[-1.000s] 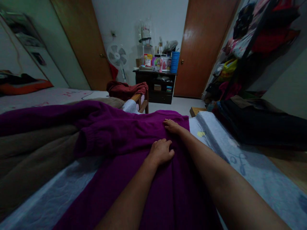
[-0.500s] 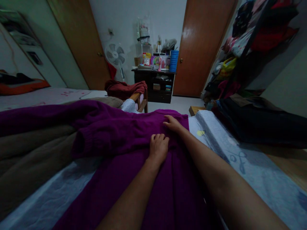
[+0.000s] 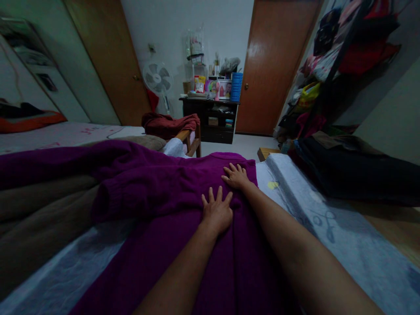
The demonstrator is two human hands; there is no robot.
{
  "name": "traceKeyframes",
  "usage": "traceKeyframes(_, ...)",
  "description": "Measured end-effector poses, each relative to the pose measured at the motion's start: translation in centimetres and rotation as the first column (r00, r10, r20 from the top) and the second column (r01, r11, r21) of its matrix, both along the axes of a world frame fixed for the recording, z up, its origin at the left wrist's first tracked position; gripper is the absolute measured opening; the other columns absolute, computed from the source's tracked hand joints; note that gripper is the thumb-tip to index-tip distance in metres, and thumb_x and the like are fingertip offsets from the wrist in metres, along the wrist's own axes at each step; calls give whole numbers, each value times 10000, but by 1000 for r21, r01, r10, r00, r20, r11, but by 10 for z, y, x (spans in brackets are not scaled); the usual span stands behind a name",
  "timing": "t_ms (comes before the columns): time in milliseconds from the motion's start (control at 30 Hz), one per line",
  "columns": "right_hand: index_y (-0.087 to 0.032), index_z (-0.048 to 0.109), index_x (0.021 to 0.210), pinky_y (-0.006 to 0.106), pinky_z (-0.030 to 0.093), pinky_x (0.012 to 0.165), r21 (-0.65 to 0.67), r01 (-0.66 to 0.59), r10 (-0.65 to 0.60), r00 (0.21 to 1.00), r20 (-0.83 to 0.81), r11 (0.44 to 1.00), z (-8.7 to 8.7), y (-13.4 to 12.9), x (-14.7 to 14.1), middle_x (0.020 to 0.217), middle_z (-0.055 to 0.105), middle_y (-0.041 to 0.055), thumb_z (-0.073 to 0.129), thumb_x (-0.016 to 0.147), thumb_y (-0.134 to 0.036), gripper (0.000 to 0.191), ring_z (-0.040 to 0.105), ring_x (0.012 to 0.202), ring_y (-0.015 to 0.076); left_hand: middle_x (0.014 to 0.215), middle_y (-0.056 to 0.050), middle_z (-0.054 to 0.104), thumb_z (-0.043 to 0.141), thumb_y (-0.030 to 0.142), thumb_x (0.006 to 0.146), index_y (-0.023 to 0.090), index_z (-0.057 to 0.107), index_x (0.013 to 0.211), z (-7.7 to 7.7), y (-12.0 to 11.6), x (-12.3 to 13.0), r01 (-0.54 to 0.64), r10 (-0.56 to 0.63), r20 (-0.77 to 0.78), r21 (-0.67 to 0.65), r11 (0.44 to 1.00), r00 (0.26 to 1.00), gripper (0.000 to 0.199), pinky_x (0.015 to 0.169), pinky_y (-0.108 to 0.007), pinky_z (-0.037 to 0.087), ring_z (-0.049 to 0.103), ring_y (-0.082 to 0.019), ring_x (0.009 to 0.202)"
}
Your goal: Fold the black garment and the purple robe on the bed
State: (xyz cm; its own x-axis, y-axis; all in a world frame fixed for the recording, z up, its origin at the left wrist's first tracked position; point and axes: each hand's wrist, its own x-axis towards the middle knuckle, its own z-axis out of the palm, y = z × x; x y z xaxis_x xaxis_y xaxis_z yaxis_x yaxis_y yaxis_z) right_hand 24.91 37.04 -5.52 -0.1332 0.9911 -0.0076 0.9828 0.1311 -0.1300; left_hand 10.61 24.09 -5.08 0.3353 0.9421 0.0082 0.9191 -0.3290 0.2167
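A purple long-sleeved garment [image 3: 183, 245] lies spread over the bed, one elastic-cuffed sleeve folded across it toward the left. My left hand [image 3: 217, 214] rests flat on the cloth near the middle, fingers spread. Just beyond it and to the right, my right hand [image 3: 236, 177] also lies on the purple fabric with its fingers apart, close to the garment's far right edge. Neither hand grips anything. Under and beside the sleeve on the left is a brown, soft-looking cloth [image 3: 42, 218].
Grey-white patterned bedding [image 3: 315, 218] lies beneath. Dark folded clothes [image 3: 357, 170] are stacked at the right. Beyond the bed are a wooden chair with a rust-red cloth [image 3: 170, 124], a standing fan [image 3: 158, 78], a black cabinet [image 3: 218, 120] and hanging bags [image 3: 364, 57].
Both hands have gone from curled fingers to spread ones, pressed flat on the purple garment. The view has shifted slightly; the garment lies much as before.
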Motion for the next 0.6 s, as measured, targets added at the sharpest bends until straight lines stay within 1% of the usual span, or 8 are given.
traceKeyframes(100,-336,287,1486,606,152,1093,-20,-3,3,1000,0,1000,1,5,0,1597,164,49,344,888,-658,682,119,1428,408,1578,-63,246,466,380,848,374,382,1436,0,0,1,-16,16,1,-5,1000,1000,594,1067,-697,153,141,-450,1422)
traceKeyframes(167,-311,297,1486,588,179,1093,-25,-9,9,1000,-6,1000,4,7,1,1589,191,61,387,876,-645,701,140,1424,404,1579,-61,242,463,382,852,389,378,1434,0,0,1,-17,17,1,-7,1000,1000,589,1068,-694,150,141,-445,1424)
traceKeyframes(267,-230,404,1432,463,274,1086,38,-51,52,998,-28,998,11,6,5,1523,338,101,453,877,-560,648,291,1378,333,1577,-68,245,458,383,854,390,377,1433,0,-1,0,-14,14,3,-10,1000,1000,585,1070,-691,151,145,-445,1423)
traceKeyframes(333,-178,518,1326,394,335,1039,145,18,-14,999,-30,989,15,2,8,1406,473,137,436,902,-456,514,422,1282,288,1575,-71,250,459,383,853,390,381,1431,-1,0,0,-12,12,8,-3,1000,1000,584,1069,-693,152,148,-450,1421)
traceKeyframes(400,-142,577,1231,399,350,1009,268,189,-188,982,-31,945,15,-2,12,1306,534,173,404,912,-376,431,473,1214,291,1574,-68,251,464,389,852,394,380,1431,-2,0,0,-13,13,11,5,1000,1000,585,1067,-697,150,150,-453,1419)
traceKeyframes(467,-116,562,1238,431,320,1026,324,308,-314,949,-36,894,11,-4,16,1321,510,204,401,911,-373,446,438,1243,315,1575,-63,251,468,395,852,398,373,1434,-2,0,0,-11,11,11,6,1000,1000,590,1066,-699,151,150,-452,1419)
traceKeyframes(533,-106,480,1336,451,269,1063,267,318,-321,946,-32,910,3,-2,20,1428,412,212,393,919,-427,533,353,1324,322,1574,-64,253,472,392,852,395,369,1437,-3,1,0,-5,5,12,0,1000,1000,594,1065,-699,156,153,-451,1419)
traceKeyframes(600,-118,368,1432,471,223,1090,151,294,-293,956,-29,944,-4,4,24,1528,276,196,351,933,-487,621,259,1391,319,1572,-65,260,477,385,852,391,373,1436,-3,1,0,-1,1,15,-2,1000,1000,594,1064,-698,161,158,-451,1418)
